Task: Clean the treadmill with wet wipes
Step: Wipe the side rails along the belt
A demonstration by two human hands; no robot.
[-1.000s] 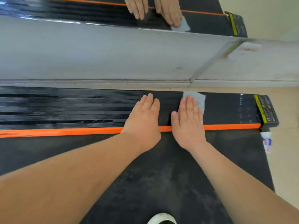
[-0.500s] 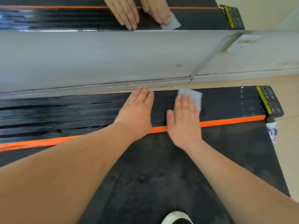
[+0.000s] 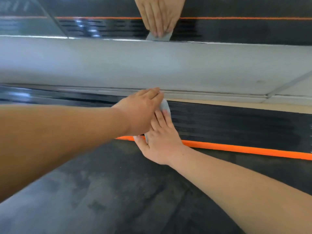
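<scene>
The treadmill lies across the view, with a dusty black belt [image 3: 135, 191], an orange stripe [image 3: 244, 150] and a ribbed black side rail [image 3: 236, 122]. A pale grey wet wipe [image 3: 165, 105] sits on the rail. My right hand [image 3: 160, 141] lies on it with straight fingers. My left hand [image 3: 140, 112] crosses over my right fingers and covers the wipe's far part, its fingertips near the wall's foot. Its thumb is hidden, so a pinch on the wipe cannot be made out. The wipe's edge curls up beside the left fingers.
A grey wall base [image 3: 168, 65] runs just behind the rail. Above it a mirror [image 3: 219, 29] reflects the rail, the hands and the wipe. A strip of beige floor [image 3: 253, 105] shows between wall and treadmill at the right.
Both hands slid left along the rail with the wipe, and the view followed. My left hand, earlier flat beside the right, now crosses over my right fingers onto the wipe.
</scene>
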